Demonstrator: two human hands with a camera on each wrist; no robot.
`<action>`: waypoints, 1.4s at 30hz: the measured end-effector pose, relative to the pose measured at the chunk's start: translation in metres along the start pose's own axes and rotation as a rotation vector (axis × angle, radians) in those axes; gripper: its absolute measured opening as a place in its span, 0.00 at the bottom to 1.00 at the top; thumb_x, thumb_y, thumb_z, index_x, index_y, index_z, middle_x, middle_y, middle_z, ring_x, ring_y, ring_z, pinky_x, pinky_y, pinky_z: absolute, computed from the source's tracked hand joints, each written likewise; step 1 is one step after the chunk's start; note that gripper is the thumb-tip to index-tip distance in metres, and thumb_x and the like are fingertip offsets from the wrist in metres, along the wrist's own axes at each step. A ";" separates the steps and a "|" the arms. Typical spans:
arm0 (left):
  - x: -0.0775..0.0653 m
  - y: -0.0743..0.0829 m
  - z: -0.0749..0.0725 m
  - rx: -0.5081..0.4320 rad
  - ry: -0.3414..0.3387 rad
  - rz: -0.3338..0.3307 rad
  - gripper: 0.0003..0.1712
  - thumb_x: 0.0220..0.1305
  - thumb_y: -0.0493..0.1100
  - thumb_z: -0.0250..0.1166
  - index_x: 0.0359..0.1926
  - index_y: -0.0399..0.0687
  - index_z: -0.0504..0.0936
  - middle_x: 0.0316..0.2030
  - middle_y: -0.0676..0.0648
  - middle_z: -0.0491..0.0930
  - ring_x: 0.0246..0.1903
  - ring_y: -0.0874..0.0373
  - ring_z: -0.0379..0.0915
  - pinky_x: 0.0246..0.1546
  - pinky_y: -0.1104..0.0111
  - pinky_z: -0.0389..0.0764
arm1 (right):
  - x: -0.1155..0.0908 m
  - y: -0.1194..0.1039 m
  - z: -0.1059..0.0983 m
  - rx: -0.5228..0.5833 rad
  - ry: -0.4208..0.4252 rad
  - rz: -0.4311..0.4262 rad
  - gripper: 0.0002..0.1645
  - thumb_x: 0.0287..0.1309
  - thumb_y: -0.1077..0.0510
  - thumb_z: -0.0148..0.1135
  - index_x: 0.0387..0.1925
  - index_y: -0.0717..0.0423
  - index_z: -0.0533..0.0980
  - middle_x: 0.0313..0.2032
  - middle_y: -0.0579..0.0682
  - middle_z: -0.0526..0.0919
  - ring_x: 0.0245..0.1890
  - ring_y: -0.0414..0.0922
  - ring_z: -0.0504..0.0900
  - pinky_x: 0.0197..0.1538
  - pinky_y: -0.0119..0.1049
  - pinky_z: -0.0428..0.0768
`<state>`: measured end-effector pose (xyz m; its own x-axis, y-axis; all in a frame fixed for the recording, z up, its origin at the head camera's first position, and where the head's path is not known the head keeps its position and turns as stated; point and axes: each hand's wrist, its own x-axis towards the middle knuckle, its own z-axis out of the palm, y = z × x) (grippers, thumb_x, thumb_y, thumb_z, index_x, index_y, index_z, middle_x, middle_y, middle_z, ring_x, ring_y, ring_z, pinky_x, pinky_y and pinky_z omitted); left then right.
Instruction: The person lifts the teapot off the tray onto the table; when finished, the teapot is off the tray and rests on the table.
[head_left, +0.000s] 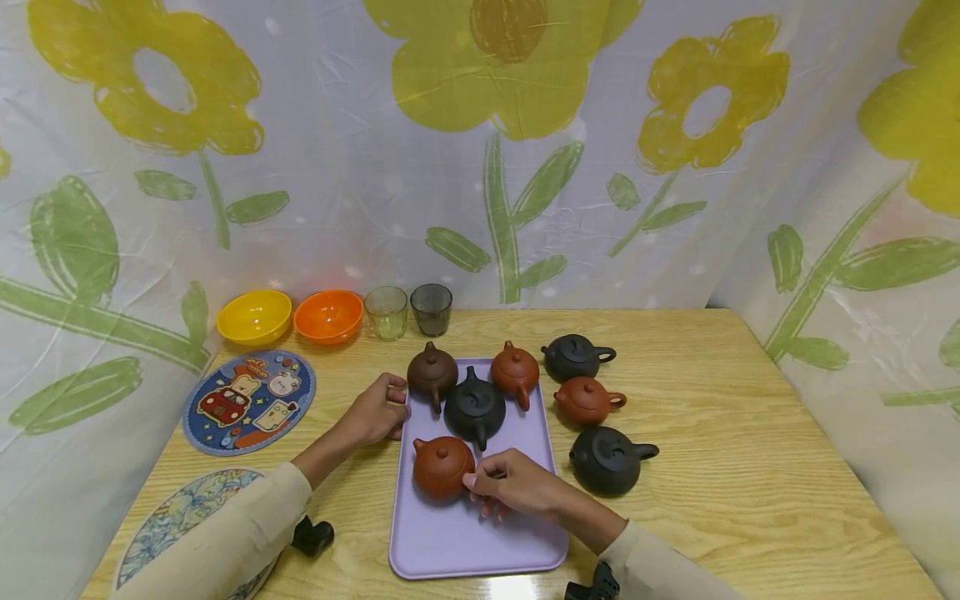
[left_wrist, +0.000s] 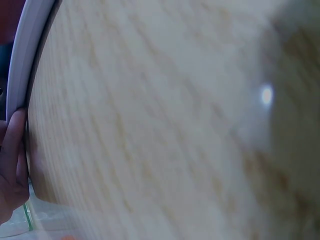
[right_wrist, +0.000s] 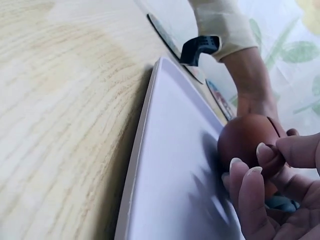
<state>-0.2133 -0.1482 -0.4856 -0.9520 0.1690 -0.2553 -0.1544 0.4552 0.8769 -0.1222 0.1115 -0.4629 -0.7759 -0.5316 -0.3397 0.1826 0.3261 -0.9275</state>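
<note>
My right hand (head_left: 517, 485) pinches the handle of an orange-brown clay teapot (head_left: 441, 471) over the near half of a lilac tray (head_left: 480, 546). In the right wrist view, thumb and finger close on the handle of that teapot (right_wrist: 245, 140); the spout points away to the left in the head view. My left hand (head_left: 378, 410) holds the tray's left rim; the left wrist view shows its fingers against that rim (left_wrist: 25, 55). Further back on the tray sit a dark brown teapot (head_left: 432, 375), a black teapot (head_left: 474, 408) and another orange-brown teapot (head_left: 515, 372).
Right of the tray stand two black teapots (head_left: 576, 358) (head_left: 606, 462) with an orange-brown teapot (head_left: 583, 402) between them. At the back left are a yellow bowl (head_left: 255, 320), an orange bowl (head_left: 328, 318) and two glasses (head_left: 386, 314). Two round mats (head_left: 251, 400) lie at the left.
</note>
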 end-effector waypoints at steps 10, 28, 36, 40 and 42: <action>0.001 0.001 0.000 0.019 0.009 -0.014 0.27 0.64 0.31 0.58 0.64 0.34 0.64 0.52 0.33 0.71 0.32 0.54 0.76 0.26 0.65 0.84 | -0.020 -0.003 -0.011 -0.040 -0.081 -0.041 0.21 0.68 0.52 0.61 0.29 0.68 0.80 0.27 0.50 0.81 0.26 0.41 0.79 0.26 0.30 0.75; -0.002 0.001 0.000 0.021 0.001 -0.015 0.26 0.66 0.31 0.58 0.64 0.34 0.64 0.52 0.34 0.71 0.34 0.53 0.76 0.27 0.65 0.84 | -0.056 0.001 -0.051 -0.137 -0.242 -0.158 0.18 0.69 0.52 0.59 0.29 0.62 0.81 0.27 0.44 0.77 0.29 0.35 0.75 0.28 0.26 0.76; -0.002 0.003 0.000 0.034 -0.001 -0.024 0.27 0.66 0.31 0.58 0.65 0.34 0.64 0.53 0.34 0.71 0.34 0.53 0.77 0.28 0.65 0.85 | -0.069 0.007 -0.067 -0.139 -0.277 -0.243 0.19 0.70 0.55 0.57 0.26 0.64 0.79 0.27 0.48 0.77 0.28 0.33 0.74 0.28 0.25 0.74; -0.002 0.004 0.000 0.036 -0.003 -0.028 0.27 0.66 0.31 0.58 0.65 0.34 0.64 0.53 0.34 0.71 0.33 0.54 0.76 0.28 0.65 0.85 | -0.076 0.010 -0.075 -0.124 -0.306 -0.267 0.19 0.71 0.57 0.57 0.26 0.65 0.78 0.28 0.54 0.77 0.29 0.32 0.73 0.29 0.23 0.73; -0.002 0.004 0.000 0.035 -0.003 -0.029 0.27 0.66 0.31 0.58 0.65 0.34 0.64 0.53 0.34 0.71 0.33 0.54 0.77 0.28 0.65 0.85 | -0.080 0.012 -0.080 -0.117 -0.322 -0.272 0.18 0.71 0.58 0.56 0.26 0.65 0.77 0.29 0.55 0.77 0.30 0.31 0.73 0.30 0.23 0.74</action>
<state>-0.2118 -0.1466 -0.4811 -0.9464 0.1580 -0.2818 -0.1726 0.4898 0.8545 -0.1062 0.2204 -0.4349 -0.5548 -0.8211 -0.1342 -0.0861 0.2172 -0.9723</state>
